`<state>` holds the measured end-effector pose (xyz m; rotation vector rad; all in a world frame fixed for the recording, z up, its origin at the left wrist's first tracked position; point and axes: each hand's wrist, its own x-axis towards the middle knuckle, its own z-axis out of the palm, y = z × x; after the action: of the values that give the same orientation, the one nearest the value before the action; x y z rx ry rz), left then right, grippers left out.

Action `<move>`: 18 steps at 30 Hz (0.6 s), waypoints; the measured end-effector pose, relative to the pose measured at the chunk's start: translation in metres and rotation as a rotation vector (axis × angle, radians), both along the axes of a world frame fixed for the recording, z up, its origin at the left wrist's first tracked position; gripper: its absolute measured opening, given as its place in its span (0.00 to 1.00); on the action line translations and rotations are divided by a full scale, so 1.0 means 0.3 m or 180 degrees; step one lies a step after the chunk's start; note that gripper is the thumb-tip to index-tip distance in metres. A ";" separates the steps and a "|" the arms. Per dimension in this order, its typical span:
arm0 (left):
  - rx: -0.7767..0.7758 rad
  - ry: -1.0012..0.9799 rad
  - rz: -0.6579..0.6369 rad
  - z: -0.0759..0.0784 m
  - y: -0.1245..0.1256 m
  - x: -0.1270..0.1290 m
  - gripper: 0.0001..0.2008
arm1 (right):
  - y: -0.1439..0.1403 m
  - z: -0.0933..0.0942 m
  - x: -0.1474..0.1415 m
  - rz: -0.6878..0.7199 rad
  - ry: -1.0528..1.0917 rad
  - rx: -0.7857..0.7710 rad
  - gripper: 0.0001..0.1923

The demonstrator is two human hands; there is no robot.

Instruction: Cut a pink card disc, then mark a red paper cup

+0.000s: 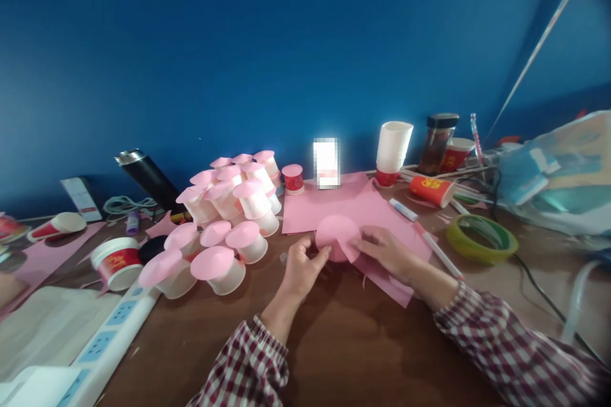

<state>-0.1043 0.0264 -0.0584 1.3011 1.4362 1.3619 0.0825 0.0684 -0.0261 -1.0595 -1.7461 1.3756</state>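
Observation:
A round piece of pink paper is held up over the table between my two hands. My left hand pinches its lower left edge, the thumb in front and the other fingers partly hidden behind. On the other side, my right hand has its fingertips closed on a flap at the disc's right side, where the paper looks slit or overlapped. Behind the disc lie large pink paper sheets. To the left stand several white paper cups, upside down or upright I cannot tell, topped with shallow pink paper cones.
A power strip runs along the front left. At the right lie a tape roll, a tipped red cup and a white pen. Stacked cups and a lit phone-like screen stand near the blue wall.

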 end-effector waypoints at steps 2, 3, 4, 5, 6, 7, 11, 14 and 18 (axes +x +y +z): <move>0.0025 -0.0043 0.0002 -0.001 0.000 0.003 0.13 | -0.003 0.004 0.000 0.0018 0.0092 -0.0183 0.18; 0.0011 -0.0090 -0.0014 -0.003 0.000 0.005 0.13 | -0.004 0.004 0.000 0.0036 0.0159 -0.0288 0.18; -0.0021 -0.0156 -0.0031 -0.005 0.000 0.008 0.13 | -0.005 0.004 -0.001 0.0051 0.0234 -0.0387 0.18; -0.0070 -0.0245 -0.0045 -0.008 0.000 0.012 0.13 | -0.006 0.002 -0.002 0.0059 0.0310 -0.0469 0.18; -0.0130 -0.0362 -0.0055 -0.010 -0.001 0.016 0.13 | -0.007 -0.001 -0.005 0.0046 0.0384 -0.0520 0.18; -0.0195 -0.0518 -0.0074 -0.011 -0.003 0.021 0.14 | -0.008 -0.004 -0.007 0.0012 0.0445 -0.0542 0.18; -0.0377 -0.1219 -0.0151 -0.006 -0.010 0.042 0.17 | -0.009 -0.021 -0.023 -0.0176 0.0637 -0.0536 0.19; -0.0458 -0.1454 -0.0090 0.004 -0.012 0.052 0.18 | -0.010 -0.028 -0.032 -0.0239 0.0711 -0.0591 0.20; -0.0546 -0.1628 -0.0093 0.017 -0.013 0.058 0.18 | -0.011 -0.031 -0.036 -0.0206 0.0758 -0.0621 0.20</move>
<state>-0.0869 0.0225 -0.0532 0.7836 1.1423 1.3901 0.0716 0.0652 -0.0353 -0.9985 -1.4174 1.5854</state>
